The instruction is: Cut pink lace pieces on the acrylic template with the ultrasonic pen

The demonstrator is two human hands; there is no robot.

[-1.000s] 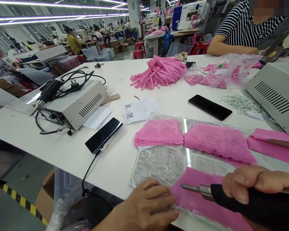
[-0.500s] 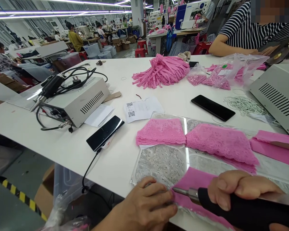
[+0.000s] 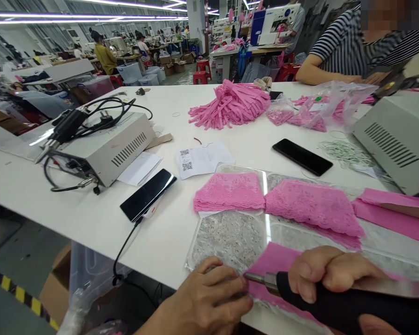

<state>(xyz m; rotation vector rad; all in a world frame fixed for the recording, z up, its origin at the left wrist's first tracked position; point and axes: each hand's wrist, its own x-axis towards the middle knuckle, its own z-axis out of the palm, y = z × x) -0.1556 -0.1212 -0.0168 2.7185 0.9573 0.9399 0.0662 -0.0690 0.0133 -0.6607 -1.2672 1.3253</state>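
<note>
My right hand (image 3: 331, 279) is wrapped around a black hand tool (image 3: 352, 298) with a slim metal tip, held almost level and pointing left. The tip touches the left edge of a pink fabric piece (image 3: 275, 258) in front of me. My left hand (image 3: 212, 298) has its fingers bent and pressed together at that same edge, right by the tip; the thumb is mostly hidden. Beyond them lie a pink lace stack (image 3: 228, 190) and a second lace stack (image 3: 314, 209). A folded pink strip (image 3: 398, 214) is at the right.
Under the lace is a clear-covered, speckled grey tray (image 3: 230, 235). At left, a grey metal box (image 3: 115, 146) bears a similar tool and cables; another vented box (image 3: 398, 144) stands right. Two phones, a paper (image 3: 206, 160) and a pink strap bundle (image 3: 230, 104) lie about. A co-worker sits opposite.
The whole view has shifted slightly, so the things on the table appear a little farther left. Both hands, the tool and the pink fabric keep about the same places relative to each other.
</note>
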